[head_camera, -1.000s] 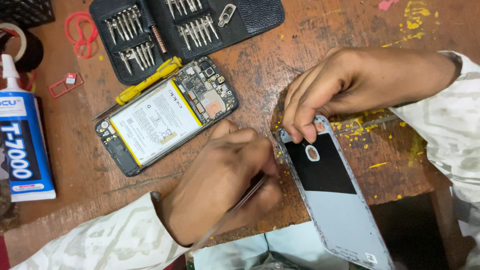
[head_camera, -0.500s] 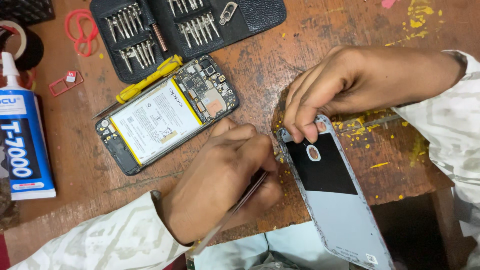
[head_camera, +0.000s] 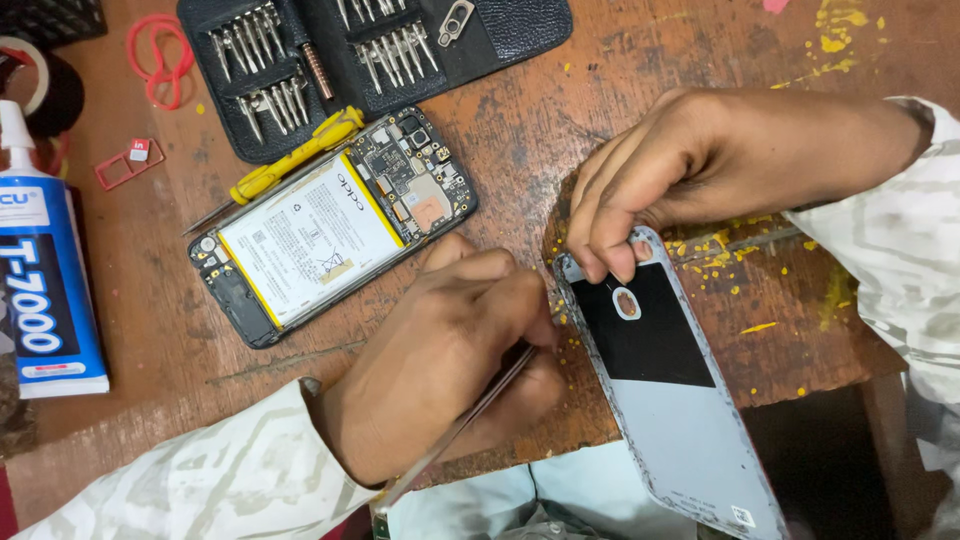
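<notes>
On a worn wooden desk (head_camera: 560, 130) speckled with yellow flecks, our right hand (head_camera: 680, 175) keeps its fingertips clamped on the top of the phone back cover (head_camera: 680, 420), which juts past the desk's front edge. Our left hand (head_camera: 440, 360), closed round thin metal tweezers (head_camera: 455, 430), has barely shifted, its tip at the cover's left edge; the opened phone (head_camera: 320, 235) lies behind.

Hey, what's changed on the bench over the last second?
Almost nothing. The left hand still grips the thin metal tool at the edge of the phone back cover, nudged only slightly. The right hand still pins the cover's top. The opened phone and bit kit stayed put.
</notes>
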